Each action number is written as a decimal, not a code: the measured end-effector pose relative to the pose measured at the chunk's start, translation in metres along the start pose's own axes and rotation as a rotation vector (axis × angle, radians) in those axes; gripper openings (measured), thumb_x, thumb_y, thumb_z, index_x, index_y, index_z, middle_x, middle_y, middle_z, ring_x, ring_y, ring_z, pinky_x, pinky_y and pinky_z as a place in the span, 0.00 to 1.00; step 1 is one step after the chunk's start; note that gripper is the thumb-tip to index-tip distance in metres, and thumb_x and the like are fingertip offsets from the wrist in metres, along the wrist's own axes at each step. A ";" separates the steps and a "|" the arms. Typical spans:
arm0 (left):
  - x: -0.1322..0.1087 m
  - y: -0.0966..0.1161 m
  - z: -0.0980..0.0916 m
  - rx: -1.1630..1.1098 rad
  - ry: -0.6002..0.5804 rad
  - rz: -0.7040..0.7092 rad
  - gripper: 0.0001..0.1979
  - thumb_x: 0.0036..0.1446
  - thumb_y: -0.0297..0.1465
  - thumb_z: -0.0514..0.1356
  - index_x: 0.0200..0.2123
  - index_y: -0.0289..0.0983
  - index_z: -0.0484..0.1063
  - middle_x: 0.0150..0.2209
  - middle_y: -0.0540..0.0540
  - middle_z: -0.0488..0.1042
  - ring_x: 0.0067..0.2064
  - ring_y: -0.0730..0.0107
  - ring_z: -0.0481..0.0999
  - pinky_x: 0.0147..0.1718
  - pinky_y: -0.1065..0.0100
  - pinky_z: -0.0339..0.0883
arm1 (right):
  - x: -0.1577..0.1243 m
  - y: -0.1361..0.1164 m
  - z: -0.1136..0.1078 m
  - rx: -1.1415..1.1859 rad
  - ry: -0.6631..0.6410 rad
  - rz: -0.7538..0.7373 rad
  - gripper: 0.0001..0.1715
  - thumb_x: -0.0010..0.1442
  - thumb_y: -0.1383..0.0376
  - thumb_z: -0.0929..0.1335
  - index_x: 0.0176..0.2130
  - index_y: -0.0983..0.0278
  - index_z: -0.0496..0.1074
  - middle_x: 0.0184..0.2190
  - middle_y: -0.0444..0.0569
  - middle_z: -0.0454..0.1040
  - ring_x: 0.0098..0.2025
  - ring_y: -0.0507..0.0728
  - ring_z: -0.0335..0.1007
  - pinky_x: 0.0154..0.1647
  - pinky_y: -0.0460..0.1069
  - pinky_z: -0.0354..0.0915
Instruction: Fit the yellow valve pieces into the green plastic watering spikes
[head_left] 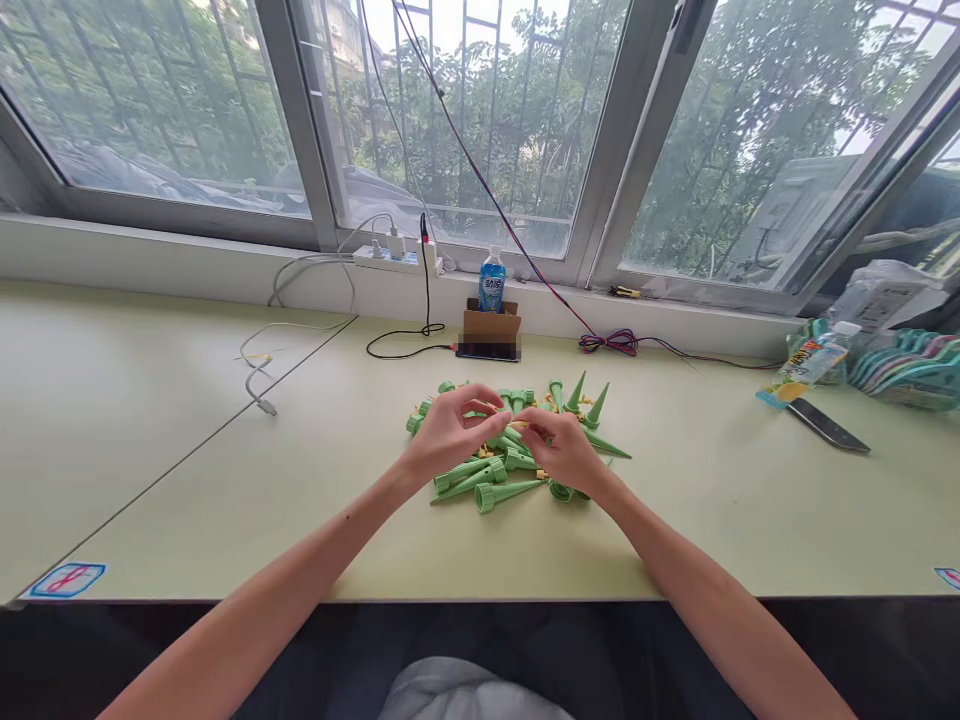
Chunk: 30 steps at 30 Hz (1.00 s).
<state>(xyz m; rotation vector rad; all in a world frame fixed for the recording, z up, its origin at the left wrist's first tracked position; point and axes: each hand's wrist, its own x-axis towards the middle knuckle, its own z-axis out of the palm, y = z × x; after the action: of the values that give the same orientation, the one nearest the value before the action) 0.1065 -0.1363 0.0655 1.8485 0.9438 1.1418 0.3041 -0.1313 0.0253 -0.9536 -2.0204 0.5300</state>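
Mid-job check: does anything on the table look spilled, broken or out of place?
Nothing looks spilled or broken. The green cones lie in a loose heap pointing every way, a few standing upright at the back, under the left hand and right hand. A white cable trails loose across the table at the left.

Spike pile (487, 472) centre of table (150, 450); box (491, 322), bottle (492, 280) behind; likely phone (825, 425) right; cable (264, 405) left.

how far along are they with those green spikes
Done: unclear; a few upright spikes stand behind the pile. In hand: left hand and right hand pinch one green piece together. Left: most of the pile lies loose on the table.
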 end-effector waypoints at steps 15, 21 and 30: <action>0.001 -0.004 0.000 0.003 -0.018 0.010 0.14 0.55 0.42 0.64 0.37 0.36 0.74 0.39 0.44 0.76 0.43 0.62 0.79 0.33 0.69 0.76 | 0.000 -0.001 0.000 -0.030 0.001 -0.010 0.15 0.66 0.58 0.63 0.37 0.64 0.73 0.19 0.39 0.55 0.22 0.49 0.47 0.24 0.46 0.49; 0.001 -0.005 0.000 0.010 -0.022 0.014 0.15 0.56 0.42 0.63 0.37 0.36 0.74 0.39 0.43 0.76 0.44 0.61 0.79 0.34 0.68 0.76 | 0.000 -0.001 0.001 -0.046 -0.001 -0.020 0.15 0.66 0.58 0.63 0.38 0.64 0.74 0.19 0.40 0.57 0.22 0.50 0.48 0.24 0.45 0.50; 0.001 -0.005 0.001 0.003 -0.023 0.004 0.14 0.55 0.41 0.64 0.37 0.36 0.74 0.40 0.43 0.76 0.44 0.61 0.79 0.38 0.66 0.77 | 0.000 -0.001 0.001 -0.046 0.003 -0.018 0.16 0.66 0.57 0.63 0.39 0.63 0.74 0.19 0.39 0.56 0.22 0.50 0.48 0.23 0.45 0.50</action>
<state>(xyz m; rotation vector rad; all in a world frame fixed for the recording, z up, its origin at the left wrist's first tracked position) 0.1066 -0.1337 0.0614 1.8631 0.9291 1.1196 0.3031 -0.1319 0.0250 -0.9621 -2.0446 0.4737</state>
